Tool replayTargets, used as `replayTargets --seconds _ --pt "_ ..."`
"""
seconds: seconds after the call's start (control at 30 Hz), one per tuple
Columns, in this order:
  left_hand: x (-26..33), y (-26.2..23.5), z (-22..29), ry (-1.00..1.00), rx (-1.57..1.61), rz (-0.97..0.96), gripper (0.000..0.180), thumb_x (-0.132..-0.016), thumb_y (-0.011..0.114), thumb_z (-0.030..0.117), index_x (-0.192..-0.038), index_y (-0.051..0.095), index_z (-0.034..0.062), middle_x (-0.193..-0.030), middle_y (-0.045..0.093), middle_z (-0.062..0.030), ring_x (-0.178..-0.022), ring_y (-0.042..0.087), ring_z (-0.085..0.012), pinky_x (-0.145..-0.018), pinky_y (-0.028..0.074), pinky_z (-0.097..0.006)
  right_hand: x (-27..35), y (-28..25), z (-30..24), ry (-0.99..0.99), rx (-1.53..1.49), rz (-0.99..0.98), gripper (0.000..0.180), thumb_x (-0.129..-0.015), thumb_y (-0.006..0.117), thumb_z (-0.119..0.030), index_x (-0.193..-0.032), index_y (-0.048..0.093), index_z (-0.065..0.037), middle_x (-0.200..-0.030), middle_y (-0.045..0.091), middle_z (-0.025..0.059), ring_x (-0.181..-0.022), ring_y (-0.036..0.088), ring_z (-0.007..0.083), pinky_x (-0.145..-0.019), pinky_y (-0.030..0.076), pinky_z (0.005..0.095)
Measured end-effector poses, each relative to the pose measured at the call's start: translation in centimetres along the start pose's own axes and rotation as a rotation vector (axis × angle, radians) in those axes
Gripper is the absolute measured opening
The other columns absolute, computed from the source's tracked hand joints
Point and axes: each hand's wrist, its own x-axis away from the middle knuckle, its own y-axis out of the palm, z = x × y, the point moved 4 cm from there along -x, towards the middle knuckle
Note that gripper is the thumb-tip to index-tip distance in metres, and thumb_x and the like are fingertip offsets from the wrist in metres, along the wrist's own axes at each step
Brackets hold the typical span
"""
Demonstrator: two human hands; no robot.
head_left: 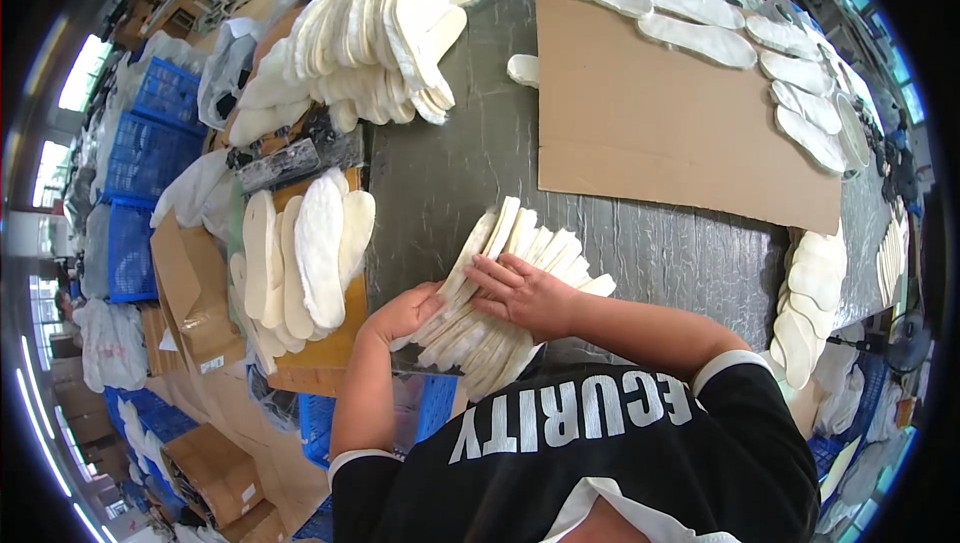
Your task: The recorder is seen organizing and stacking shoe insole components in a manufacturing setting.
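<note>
A fanned stack of cream shoe insoles [520,248] lies on the grey table [450,163] right in front of me. My left hand [405,313] grips the stack's near left end from the side. My right hand [520,288] lies flat on top of the same stack, fingers spread and pointing left. Both forearms come in from the lower edge.
A brown cardboard sheet [660,113] covers the far right of the table, with single insoles [700,38] lined along its far and right edges. A big heap of insoles [370,33] sits far left, another row [300,253] at my left. Blue crates [150,143] and cardboard boxes [215,473] stand left.
</note>
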Motion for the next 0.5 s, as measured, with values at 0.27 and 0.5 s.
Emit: replayTargets --seconds 0.27,0.5 --pt "-3.5 0.8 2.3 0.141 -0.143 0.147 0.034 -0.101 0.052 0.018 -0.128 0.061 -0.0002 -0.119 0.065 -0.0250 -0.105 0.063 -0.0408 -0.092 0.050 -0.041 -0.3 0.7 0.4 -0.032 -0.054 -0.068 0.076 -0.069 0.074 -0.035 -0.138 0.053 -0.011 -0.155 0.038 0.0188 -0.151 0.026 0.0321 -0.118 0.026 0.0470" --pt "-3.5 2.8 1.4 0.040 0.213 0.097 0.033 -0.101 0.048 0.009 -0.129 0.058 -0.0040 -0.129 0.063 -0.0163 -0.120 0.060 -0.0259 -0.104 0.045 -0.035 -0.6 0.1 0.8 0.000 -0.019 0.063 0.091 -0.068 0.074 -0.034 -0.149 0.043 -0.009 -0.157 0.036 0.0189 -0.150 0.028 0.0306 -0.115 0.029 0.0439"
